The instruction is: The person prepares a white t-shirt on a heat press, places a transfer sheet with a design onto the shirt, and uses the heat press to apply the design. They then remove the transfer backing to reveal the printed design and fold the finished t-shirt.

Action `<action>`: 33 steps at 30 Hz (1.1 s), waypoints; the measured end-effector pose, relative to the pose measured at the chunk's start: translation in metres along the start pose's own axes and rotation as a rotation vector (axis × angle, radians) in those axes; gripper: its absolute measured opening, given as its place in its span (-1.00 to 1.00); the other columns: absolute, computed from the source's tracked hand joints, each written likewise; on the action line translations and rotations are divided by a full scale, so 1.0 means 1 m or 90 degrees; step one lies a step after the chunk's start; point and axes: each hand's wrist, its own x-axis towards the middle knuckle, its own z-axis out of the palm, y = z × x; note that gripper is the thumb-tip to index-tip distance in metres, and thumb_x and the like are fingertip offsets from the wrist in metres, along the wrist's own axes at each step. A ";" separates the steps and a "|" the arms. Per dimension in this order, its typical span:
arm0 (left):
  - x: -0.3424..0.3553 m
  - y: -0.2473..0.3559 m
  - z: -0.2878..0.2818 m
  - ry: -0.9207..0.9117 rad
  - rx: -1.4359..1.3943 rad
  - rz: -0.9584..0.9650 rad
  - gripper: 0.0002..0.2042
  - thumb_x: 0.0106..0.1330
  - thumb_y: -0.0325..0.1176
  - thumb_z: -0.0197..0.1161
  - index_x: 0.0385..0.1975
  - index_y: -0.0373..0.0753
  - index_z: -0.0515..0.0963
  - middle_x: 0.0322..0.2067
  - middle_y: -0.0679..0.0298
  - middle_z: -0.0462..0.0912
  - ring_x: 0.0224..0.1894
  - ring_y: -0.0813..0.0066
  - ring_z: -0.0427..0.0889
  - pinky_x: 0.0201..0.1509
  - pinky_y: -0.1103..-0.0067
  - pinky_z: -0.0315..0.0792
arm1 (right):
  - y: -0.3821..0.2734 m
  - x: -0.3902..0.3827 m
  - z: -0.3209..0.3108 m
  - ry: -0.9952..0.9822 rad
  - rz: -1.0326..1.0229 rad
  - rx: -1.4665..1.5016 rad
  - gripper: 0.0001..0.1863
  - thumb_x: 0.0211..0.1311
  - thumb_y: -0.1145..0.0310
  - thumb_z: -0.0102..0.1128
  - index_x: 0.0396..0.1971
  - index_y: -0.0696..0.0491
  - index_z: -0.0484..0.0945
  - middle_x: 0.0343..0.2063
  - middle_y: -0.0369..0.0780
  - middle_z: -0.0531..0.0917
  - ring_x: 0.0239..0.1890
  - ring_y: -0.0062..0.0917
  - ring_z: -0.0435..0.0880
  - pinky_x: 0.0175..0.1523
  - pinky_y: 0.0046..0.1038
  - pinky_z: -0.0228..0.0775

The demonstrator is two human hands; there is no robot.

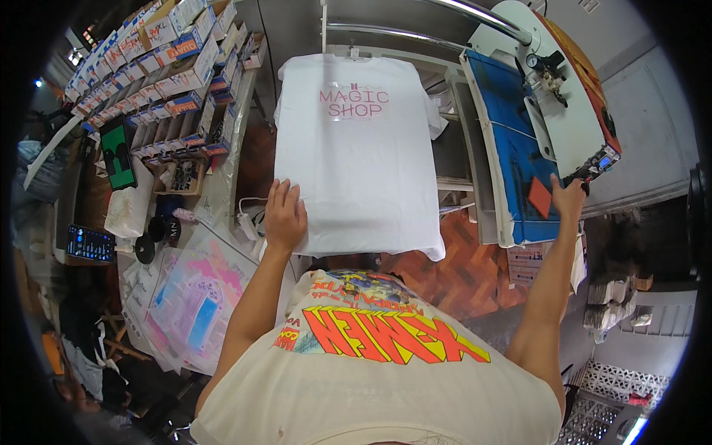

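Observation:
A white T-shirt (pixel 356 163) with pink lettering near its neckline lies spread flat in front of me, hanging over the front edge of its support. My left hand (pixel 285 213) rests on the shirt's left edge, with its fingers stretched out. Off to the right, my right hand (pixel 569 196) is closed around a black handle (pixel 577 179) at the front of a white heat press head (pixel 567 104). Part of the handle is hidden by the fingers. Beside that hand, an orange-red pad (pixel 540 197) lies on a blue-covered platen (pixel 504 148).
Stacked cardboard boxes (pixel 170 67) fill the left shelf. Below them are a phone (pixel 91 243), a dark tablet-like screen (pixel 119 154) and printed transfer sheets (pixel 196 297) on a table. A metal tube (pixel 475 15) crosses beyond the shirt. A pressure gauge (pixel 533 61) sits by the press.

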 end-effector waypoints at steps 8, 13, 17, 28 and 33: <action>0.005 0.002 0.003 -0.009 0.032 0.011 -0.63 0.25 -0.42 0.20 0.06 -0.33 0.54 0.16 -0.05 0.51 0.32 -0.18 0.39 0.35 0.13 0.35 | -0.070 -0.061 -0.019 0.052 -0.066 0.037 -0.35 0.25 0.00 0.32 -0.07 0.37 0.44 -0.08 0.24 0.58 0.09 0.12 0.49 0.23 -0.02 0.32; 0.002 0.000 0.003 0.008 0.007 0.011 -0.65 0.24 -0.45 0.22 0.04 -0.31 0.55 0.16 -0.04 0.51 0.31 -0.16 0.39 0.38 0.11 0.30 | -0.116 -0.121 -0.034 0.115 -0.216 0.204 -0.54 0.28 0.22 0.30 0.01 0.23 0.44 -0.14 0.14 0.59 0.09 0.07 0.47 0.24 0.03 0.24; -0.003 -0.007 -0.006 0.053 -0.123 -0.016 -0.70 0.18 -0.56 0.23 -0.05 -0.30 0.60 0.16 -0.03 0.52 0.30 -0.09 0.41 0.41 0.15 0.26 | -0.133 -0.148 -0.043 0.210 -0.254 0.289 -0.22 0.09 0.07 0.48 0.28 0.01 0.37 0.14 0.12 0.46 0.25 0.05 0.38 0.31 0.12 0.10; -0.040 -0.031 -0.057 0.158 -0.149 -0.207 -0.77 0.22 -0.64 0.14 -0.15 -0.33 0.64 0.10 0.02 0.52 0.19 0.07 0.52 0.28 0.31 0.40 | -0.258 -0.184 -0.084 0.289 -0.406 0.538 0.17 -0.43 0.02 0.70 0.38 -0.09 0.35 0.41 0.31 0.03 0.37 0.34 0.17 0.38 0.17 0.19; -0.083 -0.045 -0.094 0.199 -0.111 -0.280 -0.78 0.23 -0.61 0.18 -0.16 -0.29 0.64 0.10 0.00 0.54 0.19 0.06 0.53 0.30 0.30 0.38 | -0.295 -0.208 -0.101 0.246 -0.422 0.563 0.15 -0.49 0.03 0.73 0.33 -0.06 0.42 0.39 0.30 0.06 0.42 0.27 0.13 0.42 0.12 0.16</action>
